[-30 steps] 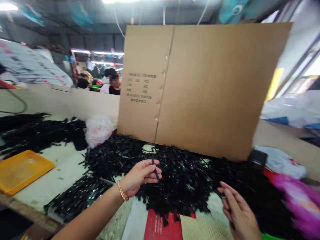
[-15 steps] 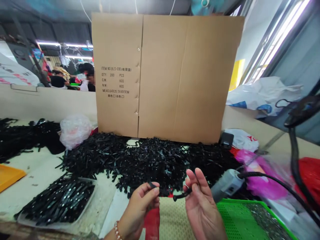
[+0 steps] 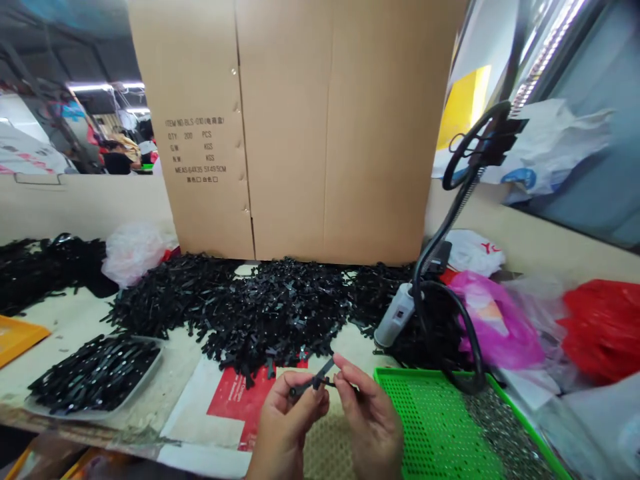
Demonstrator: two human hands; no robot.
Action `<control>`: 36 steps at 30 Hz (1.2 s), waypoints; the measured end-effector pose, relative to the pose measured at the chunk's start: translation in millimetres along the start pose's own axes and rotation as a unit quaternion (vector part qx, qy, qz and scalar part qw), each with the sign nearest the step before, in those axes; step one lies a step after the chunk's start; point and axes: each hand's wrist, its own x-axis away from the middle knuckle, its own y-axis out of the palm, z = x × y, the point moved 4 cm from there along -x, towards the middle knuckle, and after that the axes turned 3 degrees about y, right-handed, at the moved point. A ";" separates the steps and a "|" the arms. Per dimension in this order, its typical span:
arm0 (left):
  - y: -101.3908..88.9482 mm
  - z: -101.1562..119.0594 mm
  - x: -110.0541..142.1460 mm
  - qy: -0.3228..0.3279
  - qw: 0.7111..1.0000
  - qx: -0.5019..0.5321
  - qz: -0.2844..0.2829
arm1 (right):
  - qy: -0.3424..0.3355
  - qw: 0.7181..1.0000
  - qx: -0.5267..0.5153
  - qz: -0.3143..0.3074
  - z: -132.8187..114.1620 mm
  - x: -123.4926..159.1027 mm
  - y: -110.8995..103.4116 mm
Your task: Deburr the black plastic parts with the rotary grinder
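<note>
My left hand [image 3: 290, 420] is closed, pinching a short black strip [image 3: 301, 387] with a rounded end. My right hand [image 3: 369, 417] is close beside it, its thumb and fingertips closed on another thin dark strip [image 3: 326, 368]. The two strips cross between my fingertips; whether they are joined, I cannot tell. Behind my hands spreads a large pile of similar black strips [image 3: 280, 307], some with shiny dots. More strips lie lined up in a clear plastic tray [image 3: 158, 365] at the left.
A tall cardboard sheet [image 3: 325, 133] stands behind the pile. To the right are a green perforated tray [image 3: 435, 413] with small metal bits [image 3: 505, 420], a grey cylindrical device [image 3: 395, 317], a black bent cable [image 3: 477, 347], and pink [image 3: 495, 327] and red bags [image 3: 597, 320].
My hands have come together, bringing the dark strips they hold into contact or overlap. My right hand's raised fingers have bent inward. The view has shifted right and slightly down.
</note>
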 end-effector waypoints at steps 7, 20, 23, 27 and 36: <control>16.3 -19.7 0.4 -0.017 0.999 -0.043 -0.011 | -0.109 0.989 0.092 -0.025 -10.1 -2.1 -36.5; 26.6 -23.8 -11.7 -0.009 0.997 -0.076 0.010 | 0.012 0.996 0.047 -0.073 -17.7 -20.8 -48.9; 21.3 -27.5 -14.6 -0.009 0.998 -0.052 0.027 | 0.091 0.994 -0.061 0.010 -8.6 -17.2 -39.9; 15.7 -29.8 -14.3 -0.002 0.999 -0.025 0.028 | 0.194 0.972 -0.131 0.016 11.9 -1.1 -17.2; -14.6 1.5 -11.6 0.038 0.995 -0.082 0.039 | 0.124 0.991 0.002 -0.052 -6.4 -0.6 -3.1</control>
